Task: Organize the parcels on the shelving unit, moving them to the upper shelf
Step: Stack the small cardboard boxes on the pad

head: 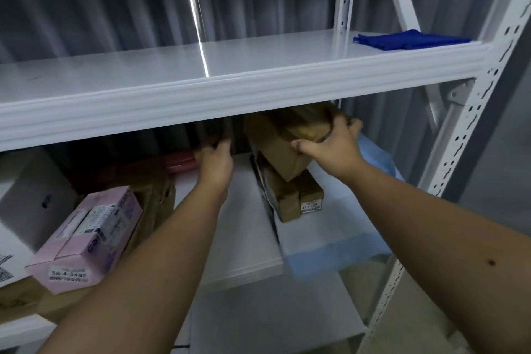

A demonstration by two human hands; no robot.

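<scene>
White box point(26, 195): far left on the lower shelf, partly cut off by the frame edge.
Pink box point(86, 238): near left on the lower shelf, tilted, with a label reading 58-4-3405.
Left hand point(215, 162): reaches to the back of the lower shelf; fingers curl round a dark object too shadowed to name.
Brown parcel point(284, 138): lifted and tilted just under the upper shelf point(230, 77), above a smaller brown box point(296, 198) standing on the lower shelf.
Right hand point(330, 146): grips the brown parcel, thumb on its near face, fingers wrapped over its right end.
Light blue sheet point(330, 241): lies under the small box, overhanging the shelf edge.
Blue cloth point(411, 39): far right on the upper shelf.
</scene>
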